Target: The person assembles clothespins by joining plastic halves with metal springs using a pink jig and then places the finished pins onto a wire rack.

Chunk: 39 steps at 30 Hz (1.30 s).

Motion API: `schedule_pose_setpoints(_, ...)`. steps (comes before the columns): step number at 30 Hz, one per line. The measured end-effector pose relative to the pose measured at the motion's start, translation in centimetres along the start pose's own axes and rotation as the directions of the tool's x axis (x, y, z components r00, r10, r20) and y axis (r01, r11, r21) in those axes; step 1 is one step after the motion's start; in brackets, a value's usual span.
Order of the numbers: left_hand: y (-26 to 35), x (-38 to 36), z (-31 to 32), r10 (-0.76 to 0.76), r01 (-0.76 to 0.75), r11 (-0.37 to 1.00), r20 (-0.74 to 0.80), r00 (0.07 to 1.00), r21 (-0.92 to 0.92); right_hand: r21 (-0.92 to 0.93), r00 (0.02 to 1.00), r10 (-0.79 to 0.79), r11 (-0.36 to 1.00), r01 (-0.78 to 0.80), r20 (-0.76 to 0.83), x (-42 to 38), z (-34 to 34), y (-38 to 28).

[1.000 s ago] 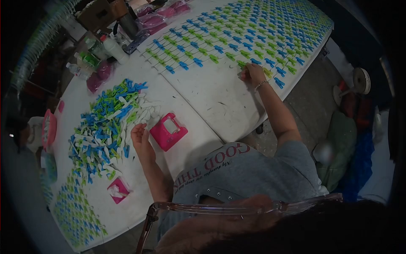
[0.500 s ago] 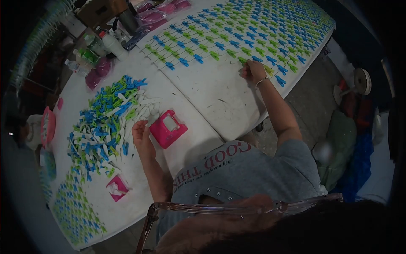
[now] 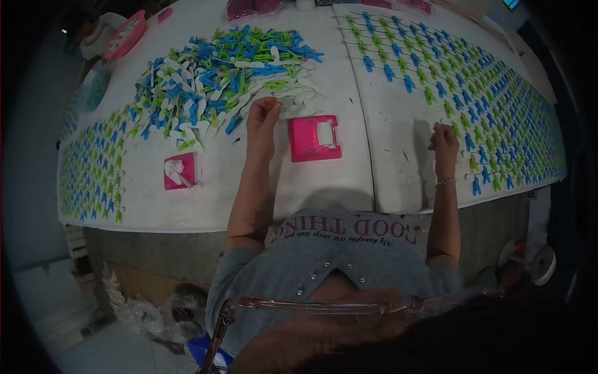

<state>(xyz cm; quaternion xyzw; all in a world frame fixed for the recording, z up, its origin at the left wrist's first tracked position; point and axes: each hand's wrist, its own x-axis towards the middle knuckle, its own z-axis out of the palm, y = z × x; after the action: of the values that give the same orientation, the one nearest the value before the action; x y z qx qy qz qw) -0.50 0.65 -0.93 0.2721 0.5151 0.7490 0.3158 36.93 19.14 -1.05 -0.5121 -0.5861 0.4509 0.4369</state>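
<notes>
My left hand (image 3: 264, 118) is at the near edge of a heap of loose blue, green and white clothespins (image 3: 205, 78), its fingertips pinched together; whether anything is between them is too small to see. Right of it lies a pink plastic case with a white insert (image 3: 314, 138). My right hand (image 3: 443, 138), a bracelet at its wrist, has curled fingers beside the left edge of laid-out rows of blue and green clothespins (image 3: 492, 112). What those fingers hold, if anything, is hidden.
A second patch of clothespins in rows (image 3: 96, 168) covers the table's left end. A small pink box with white tissue (image 3: 179, 172) stands near the front edge. At the far left is a pink basket (image 3: 126, 35). A seam (image 3: 367, 131) divides the white tabletop.
My view has turned, so the table now faces me squarely. My right hand has come back from the green clothespins at the rows' edge; my left hand is now at the heap, with fingers pinched.
</notes>
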Motion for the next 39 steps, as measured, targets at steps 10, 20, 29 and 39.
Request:
schedule_pose_setpoints(10,0.4,0.0,0.4,0.108,-0.107,0.994,-0.041,0.993,0.019,-0.323,0.630,-0.455,0.584,0.744,0.629,1.3,21.4,-4.6)
schedule_pose_setpoints(20,0.4,0.3,0.6,0.007,-0.007,0.989,-0.001,1.000,0.145,-0.247,0.646,-0.406,0.690,0.681,0.646,1.9,19.1,-4.6)
schedule_pose_setpoints(29,1.6,-0.7,3.5,0.090,-0.159,0.970,0.336,0.937,0.183,0.085,0.602,-0.427,0.855,0.511,0.675,-4.7,16.5,-6.6)
schedule_pose_setpoints(39,2.4,-1.8,2.1,0.272,-0.468,0.759,0.433,0.860,0.452,0.105,0.565,-0.538,0.776,0.622,0.626,-5.3,18.4,-3.9)
